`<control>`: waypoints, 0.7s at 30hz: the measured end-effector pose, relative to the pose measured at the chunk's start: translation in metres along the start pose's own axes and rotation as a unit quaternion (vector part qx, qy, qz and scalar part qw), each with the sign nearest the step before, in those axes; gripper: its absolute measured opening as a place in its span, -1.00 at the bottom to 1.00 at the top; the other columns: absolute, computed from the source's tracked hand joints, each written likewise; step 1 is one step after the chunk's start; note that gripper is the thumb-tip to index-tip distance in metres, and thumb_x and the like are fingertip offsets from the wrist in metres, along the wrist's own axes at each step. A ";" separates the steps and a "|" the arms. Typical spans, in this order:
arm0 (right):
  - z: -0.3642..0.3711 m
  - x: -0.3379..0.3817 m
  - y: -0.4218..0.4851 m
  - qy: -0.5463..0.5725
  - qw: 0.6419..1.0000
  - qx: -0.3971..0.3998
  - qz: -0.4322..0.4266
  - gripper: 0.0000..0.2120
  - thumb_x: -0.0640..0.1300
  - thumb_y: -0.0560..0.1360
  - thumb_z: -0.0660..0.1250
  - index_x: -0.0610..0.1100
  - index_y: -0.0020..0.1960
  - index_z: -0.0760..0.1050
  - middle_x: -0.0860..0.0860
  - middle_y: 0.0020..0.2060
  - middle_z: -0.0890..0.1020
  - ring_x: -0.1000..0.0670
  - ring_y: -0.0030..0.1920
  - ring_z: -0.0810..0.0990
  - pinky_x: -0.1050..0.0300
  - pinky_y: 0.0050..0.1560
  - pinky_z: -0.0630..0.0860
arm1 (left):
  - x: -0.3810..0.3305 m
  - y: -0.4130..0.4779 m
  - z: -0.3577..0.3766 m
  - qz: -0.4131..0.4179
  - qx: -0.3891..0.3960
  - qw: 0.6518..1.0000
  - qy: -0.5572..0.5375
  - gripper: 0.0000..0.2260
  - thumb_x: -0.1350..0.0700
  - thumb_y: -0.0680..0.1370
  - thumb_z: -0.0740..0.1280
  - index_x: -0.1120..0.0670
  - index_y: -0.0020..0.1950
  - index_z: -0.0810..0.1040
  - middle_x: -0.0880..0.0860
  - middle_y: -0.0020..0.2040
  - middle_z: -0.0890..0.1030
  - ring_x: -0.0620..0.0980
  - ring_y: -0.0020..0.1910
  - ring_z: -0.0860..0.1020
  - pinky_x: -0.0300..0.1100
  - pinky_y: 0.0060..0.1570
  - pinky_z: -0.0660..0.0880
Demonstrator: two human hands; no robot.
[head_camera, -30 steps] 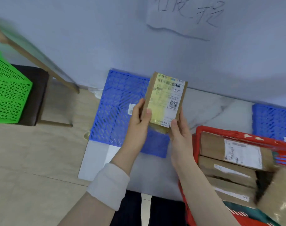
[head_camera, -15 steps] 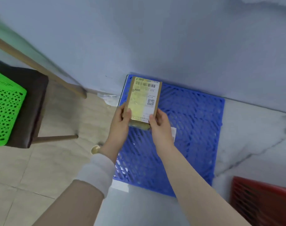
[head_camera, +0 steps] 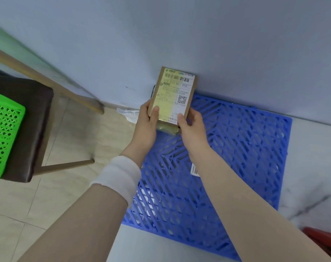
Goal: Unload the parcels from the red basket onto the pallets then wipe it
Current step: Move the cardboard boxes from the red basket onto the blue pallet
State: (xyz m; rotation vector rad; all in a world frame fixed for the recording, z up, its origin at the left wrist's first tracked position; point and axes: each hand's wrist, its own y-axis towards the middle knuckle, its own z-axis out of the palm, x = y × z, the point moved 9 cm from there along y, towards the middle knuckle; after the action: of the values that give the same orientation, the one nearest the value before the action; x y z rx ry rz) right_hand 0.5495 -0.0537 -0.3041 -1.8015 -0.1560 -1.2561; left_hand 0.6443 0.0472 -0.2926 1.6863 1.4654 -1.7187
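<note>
Both hands' fingers (head_camera: 154, 112) clasp a parcel (head_camera: 173, 97) over the blue pallet (head_camera: 236, 148); red basket (head_camera: 325, 241) contents unseen.

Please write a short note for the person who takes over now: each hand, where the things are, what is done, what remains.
Left hand and right hand: both have a grip on one parcel, label facing up, over the far left corner of the blue pallet by the wall.
Red basket: only a corner shows at lower right; its contents are out of view.
Done: this parcel is out of the basket.
Left: set it on the pallet, unload any remaining parcels, wipe the basket.
</note>
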 end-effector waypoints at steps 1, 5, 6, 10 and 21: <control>0.001 0.001 0.000 -0.010 1.000 0.011 0.005 -0.58 -0.08 0.56 0.20 -0.05 0.39 0.24 0.09 0.26 0.46 0.13 0.16 0.46 0.08 0.25 0.43 | -0.001 0.000 0.001 -0.007 -0.003 1.000 0.010 -0.64 0.09 0.63 0.09 0.17 0.39 0.20 -0.09 0.17 0.47 -0.34 0.06 0.46 -0.59 -0.05 0.37; -0.007 0.006 -0.013 -0.079 0.995 0.049 0.034 -0.37 0.10 0.54 0.17 -0.09 0.50 0.01 0.03 0.49 0.15 0.04 0.45 0.19 0.12 0.40 0.18 | -0.027 -0.007 -0.015 -0.010 -0.078 0.985 0.156 -0.50 0.15 0.60 0.15 0.19 0.48 0.05 0.11 0.48 0.22 0.00 0.44 0.23 -0.13 0.42 0.18; -0.014 0.009 -0.022 -0.101 0.993 0.051 0.029 -0.34 0.12 0.54 0.17 -0.10 0.50 -0.02 0.03 0.51 0.09 0.04 0.48 0.11 0.10 0.44 0.11 | -0.039 -0.014 -0.019 0.004 -0.101 0.974 0.205 -0.50 0.15 0.59 0.16 0.21 0.47 0.07 0.13 0.48 0.21 0.04 0.45 0.20 -0.07 0.44 0.15; -0.058 0.032 -0.089 -0.277 0.959 0.029 -0.053 -0.41 0.03 0.55 0.19 -0.11 0.49 0.06 0.00 0.51 0.10 0.04 0.50 0.04 0.12 0.43 0.04 | -0.088 -0.075 0.004 0.087 -0.063 0.919 0.380 -0.58 0.13 0.56 0.20 0.15 0.41 0.26 0.14 0.36 0.39 0.13 0.41 0.27 0.08 0.42 0.09; -0.224 0.070 -0.308 -0.529 0.832 -0.090 -0.137 -0.51 -0.09 0.51 0.26 -0.18 0.40 0.28 -0.14 0.43 0.28 -0.17 0.48 0.11 -0.03 0.43 0.08 | -0.163 -0.310 0.143 0.240 0.112 0.810 0.523 -0.57 0.03 0.58 0.12 0.06 0.44 0.19 0.08 0.48 0.23 0.08 0.50 0.07 0.03 0.45 -0.15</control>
State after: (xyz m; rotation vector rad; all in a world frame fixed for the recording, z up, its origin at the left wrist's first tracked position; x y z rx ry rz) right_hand 0.2591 -0.0630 -0.0485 -2.5280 -0.9637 -0.2912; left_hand 0.3593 -0.0046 -0.0491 3.0526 0.9498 -0.6449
